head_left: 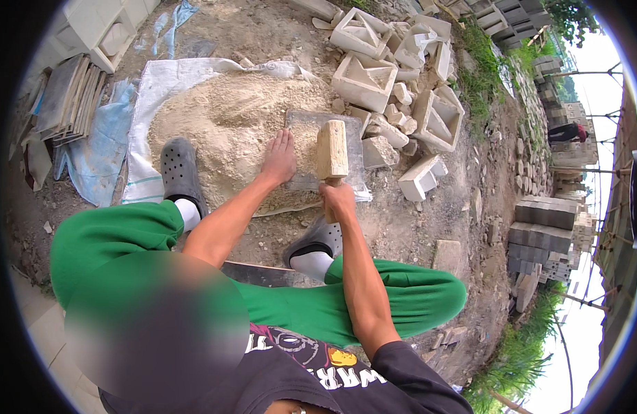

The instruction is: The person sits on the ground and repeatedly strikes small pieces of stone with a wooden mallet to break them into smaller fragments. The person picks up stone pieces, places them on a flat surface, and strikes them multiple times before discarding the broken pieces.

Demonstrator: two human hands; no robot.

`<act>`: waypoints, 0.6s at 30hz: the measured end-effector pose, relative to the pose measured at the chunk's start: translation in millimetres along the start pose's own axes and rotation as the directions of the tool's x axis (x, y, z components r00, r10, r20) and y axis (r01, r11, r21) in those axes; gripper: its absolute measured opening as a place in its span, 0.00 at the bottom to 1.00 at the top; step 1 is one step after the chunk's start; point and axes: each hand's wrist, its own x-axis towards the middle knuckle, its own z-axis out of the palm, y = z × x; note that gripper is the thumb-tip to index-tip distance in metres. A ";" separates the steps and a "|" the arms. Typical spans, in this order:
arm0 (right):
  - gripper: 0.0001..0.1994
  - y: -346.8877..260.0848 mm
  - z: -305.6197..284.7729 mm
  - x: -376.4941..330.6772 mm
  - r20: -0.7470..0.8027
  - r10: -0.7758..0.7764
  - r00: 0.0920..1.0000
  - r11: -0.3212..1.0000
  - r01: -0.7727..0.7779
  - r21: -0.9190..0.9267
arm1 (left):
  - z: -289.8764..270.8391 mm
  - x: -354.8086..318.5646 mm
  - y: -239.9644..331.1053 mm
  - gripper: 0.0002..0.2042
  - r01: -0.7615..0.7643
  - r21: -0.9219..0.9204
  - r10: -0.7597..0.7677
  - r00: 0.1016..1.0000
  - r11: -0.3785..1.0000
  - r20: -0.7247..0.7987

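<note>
My right hand [338, 200] is closed round the handle of a wooden mallet, whose pale block-shaped head [332, 150] hangs over a flat grey board [353, 160]. Sandy powder covers part of that board. On its left edge my left hand [280, 159] lies with fingers stretched out, next to a heap of pale sand [222, 121]. The heap rests on a spread white woven sack [140, 131]. The mallet's head hides the middle of the board.
Broken pale blocks with triangular openings [364, 81] and rubble lie right of the sack. Thin stacked boards [69, 100] and a blue sheet [101, 155] lie left. My feet in grey clogs [179, 165] flank the near side. Grey blocks [545, 224] are stacked far right; a distant person [568, 132] is there.
</note>
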 end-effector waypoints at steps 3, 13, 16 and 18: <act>0.11 2.7 -9.6 0.1 -0.023 0.057 0.998 0.991 -0.054 0.121 | 6.1 0.1 13.3 0.31 0.019 0.042 -0.021 0.998 0.999 0.055; 0.14 -44.7 -25.7 -16.1 -0.008 -0.029 1.000 0.967 0.030 0.253 | 6.4 0.7 2.6 0.28 0.025 -0.172 -0.044 0.994 0.985 -0.105; 0.17 -61.0 -13.9 -11.6 -0.043 -0.112 0.993 0.984 0.117 0.137 | 4.6 -15.5 -8.4 0.26 0.110 -0.361 -0.199 0.955 0.926 -0.220; 0.15 -50.6 7.3 -4.1 -0.145 -0.216 0.966 0.975 0.221 0.018 | 3.0 -25.1 -6.1 0.25 0.117 -0.364 -0.200 0.959 0.924 -0.200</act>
